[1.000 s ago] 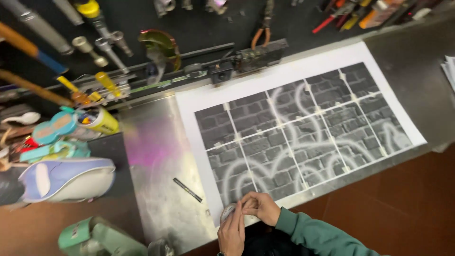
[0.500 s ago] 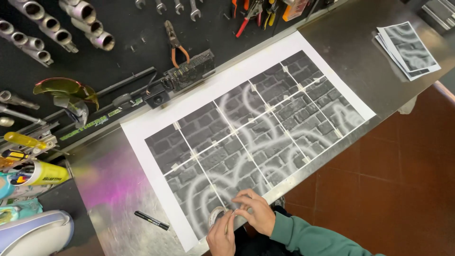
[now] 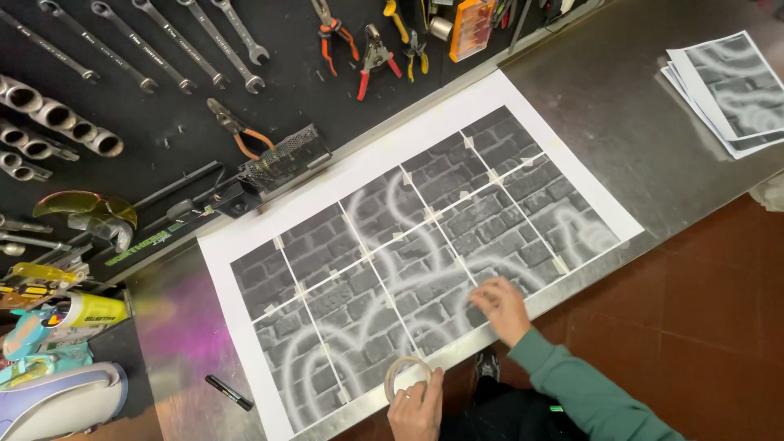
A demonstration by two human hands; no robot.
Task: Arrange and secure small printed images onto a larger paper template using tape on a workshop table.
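1. Tape roll [image 3: 407, 374] sits in the left hand [image 3: 416, 406] at the near edge of the metal bench [image 3: 629, 122], fingers curled shut around its lower rim, just off the bottom margin of the poster.
2. Right hand [image 3: 500, 304] lies flat on the tiled poster [image 3: 416, 237], fingers [image 3: 488, 286] spread and lightly bent, holding nothing, pressing on a seam in the lower right part of the brick-wall print.
3. Small tape tabs [image 3: 492, 175] bridge the joins between the printed sheets; a black marker [image 3: 228, 392] lies on the bare steel to the left, well apart from both hands.
4. Risk, as a judgement: with pressure on only one spot, a sheet could slide on the smooth steel and open a gap or skew the pattern.
5. A stack of spare prints [image 3: 727, 90] rests at the far right; wrenches [image 3: 163, 41] and pliers [image 3: 371, 57] hang on the black board.
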